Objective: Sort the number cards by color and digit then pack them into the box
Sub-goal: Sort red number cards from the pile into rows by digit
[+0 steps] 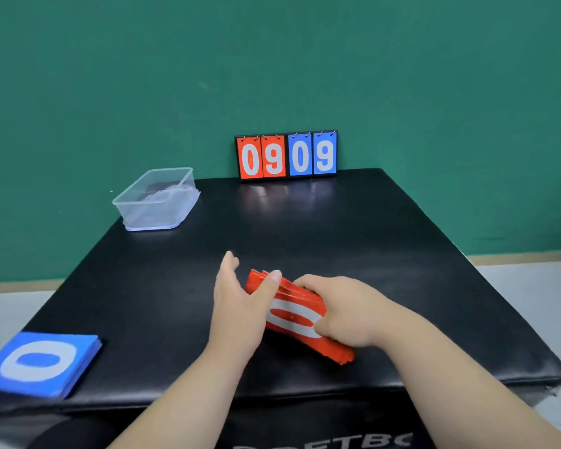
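A stack of red number cards (pixel 293 314) with a white 0 on top lies tilted in the middle of the black table (pixel 353 228). My left hand (pixel 240 296) stands at the stack's left end, thumb hooked over its top edge and fingers straight. My right hand (pixel 347 311) grips the stack's right side, fingers curled over the far edge. A stack of blue number cards (pixel 41 362), also showing a 0, lies at the table's front left corner. The clear plastic box (pixel 157 200) stands at the back left.
A flip scoreboard (pixel 287 155) reading 09 in red and 09 in blue leans against the green wall at the table's far edge. Pale floor shows on both sides of the table.
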